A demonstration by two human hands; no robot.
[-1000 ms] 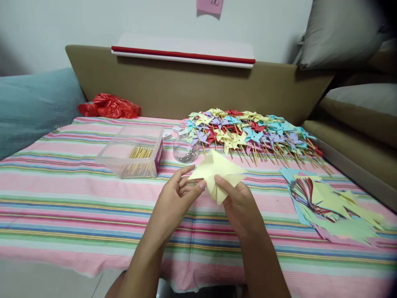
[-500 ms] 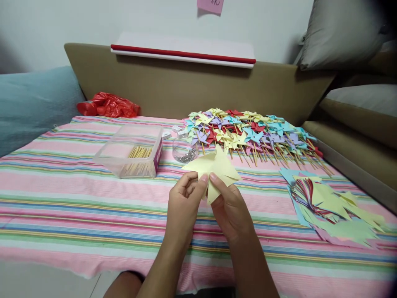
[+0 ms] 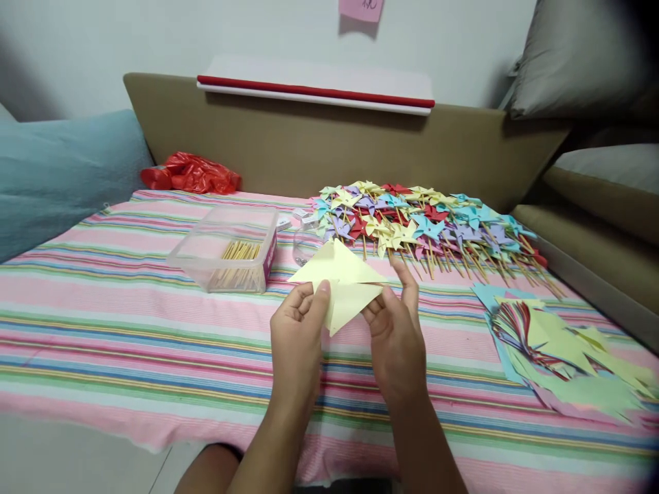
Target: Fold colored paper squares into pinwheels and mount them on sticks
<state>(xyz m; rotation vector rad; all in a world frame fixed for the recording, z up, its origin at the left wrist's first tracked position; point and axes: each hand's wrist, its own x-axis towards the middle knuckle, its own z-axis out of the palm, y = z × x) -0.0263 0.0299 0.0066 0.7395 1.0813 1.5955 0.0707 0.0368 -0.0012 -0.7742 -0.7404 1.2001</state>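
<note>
A pale yellow pinwheel paper [image 3: 350,302], slit in from its corners, is held up above the striped cloth. My left hand [image 3: 298,329] pinches its left side, thumb on the front and fingers curled behind. At the right corner is my right hand [image 3: 396,336], its index finger raised and its thumb apart from it. The other fingertips touch the paper's edge or sit just behind it; I cannot tell which. Behind the paper, a round clear tub [image 3: 305,241] is partly hidden.
A clear plastic box [image 3: 206,240] of wooden sticks [image 3: 239,257] stands left. Finished pinwheels [image 3: 427,226] lie heaped at the back right, with cut paper sheets [image 3: 566,357] nearer me. A red plastic bag [image 3: 200,173] lies by the brown backboard [image 3: 288,151]. A blue cushion [image 3: 66,178] borders the left.
The paper's folded-in points have opened out, and it now lies flatter. My right hand has moved from the paper's middle to its right corner, fingers spread. The view has shifted slightly.
</note>
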